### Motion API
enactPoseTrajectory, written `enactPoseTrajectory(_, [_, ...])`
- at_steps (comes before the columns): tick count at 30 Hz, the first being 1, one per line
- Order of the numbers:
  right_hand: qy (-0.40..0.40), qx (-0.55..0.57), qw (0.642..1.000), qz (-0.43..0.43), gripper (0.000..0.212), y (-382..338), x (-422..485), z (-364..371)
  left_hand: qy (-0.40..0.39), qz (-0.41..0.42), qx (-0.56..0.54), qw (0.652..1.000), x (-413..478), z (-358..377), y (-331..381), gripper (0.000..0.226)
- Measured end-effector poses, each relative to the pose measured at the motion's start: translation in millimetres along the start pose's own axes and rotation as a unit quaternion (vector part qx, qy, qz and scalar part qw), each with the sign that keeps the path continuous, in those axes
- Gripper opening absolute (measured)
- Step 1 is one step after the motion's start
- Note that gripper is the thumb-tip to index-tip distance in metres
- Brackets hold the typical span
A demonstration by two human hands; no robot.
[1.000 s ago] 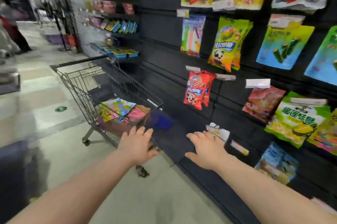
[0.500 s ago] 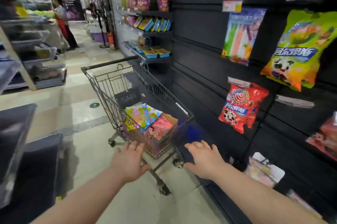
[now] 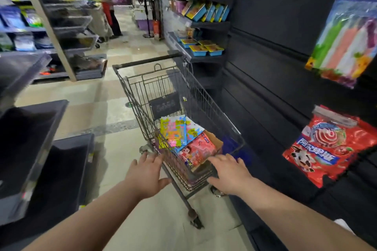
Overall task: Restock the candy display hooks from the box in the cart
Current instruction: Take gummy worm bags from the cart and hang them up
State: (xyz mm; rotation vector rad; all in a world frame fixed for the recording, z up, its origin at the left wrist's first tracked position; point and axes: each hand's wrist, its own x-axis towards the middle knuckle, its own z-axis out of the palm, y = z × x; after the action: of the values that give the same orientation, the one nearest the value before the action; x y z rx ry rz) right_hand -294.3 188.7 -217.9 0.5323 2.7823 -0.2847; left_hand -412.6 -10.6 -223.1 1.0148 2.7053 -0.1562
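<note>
My left hand [image 3: 145, 175] and right hand [image 3: 228, 175] are both stretched out in front of me, fingers spread and relaxed, holding nothing. The left is at the near left corner of the cart [image 3: 204, 99] and the right is at its near end, just over the wire rim; whether either one actually touches the wire I cannot tell. Just beyond my fingertips the cardboard box [image 3: 214, 141] sits in the near end of the basket, with a pink candy pack [image 3: 199, 151] lying on top and yellow-and-blue packs [image 3: 173, 131] leaning behind it. I judge I am at the fetching step: nothing is picked up yet. The next move calls for reaching down over the rim and pinching a pack by its top edge, so that its hang hole is free for a hook. To my right, on the dark display wall, a red candy bag [image 3: 326, 148] hangs near and a striped bag [image 3: 346, 42] higher up. Farther down the aisle are shelves of blue trays [image 3: 204, 48], and a person [image 3: 108, 5] stands at a stand well beyond.
</note>
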Motion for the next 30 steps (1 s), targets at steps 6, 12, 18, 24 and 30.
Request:
enactPoseTrajectory(6, [-0.002, 0.012, 1.000, 0.026, 0.061, -27, 67, -12, -0.002, 0.036, 0.002, 0.999, 66, -3, -48, 0.077])
enactPoseTrajectory(12, [0.007, 0.036, 0.997, 0.075, 0.055, -75, 143, -26, -0.003, 0.078, 0.015, 0.997, 133, -18, -126, 0.077])
enactPoseTrajectory(18, [0.012, 0.047, 0.994, 0.096, 0.056, -111, 182, -23, -0.014, 0.095, 0.020, 0.995, 193, -26, -173, 0.077])
enactPoseTrajectory(24, [-0.006, 0.072, 0.986, 0.148, 0.054, -99, 223, -28, -0.037, 0.142, 0.005, 0.989, 244, -25, -172, 0.079])
enactPoseTrajectory(30, [-0.040, 0.074, 0.983, 0.165, 0.053, -77, 293, -20, -0.048, 0.155, 0.008, 0.987, 304, -30, -182, 0.077])
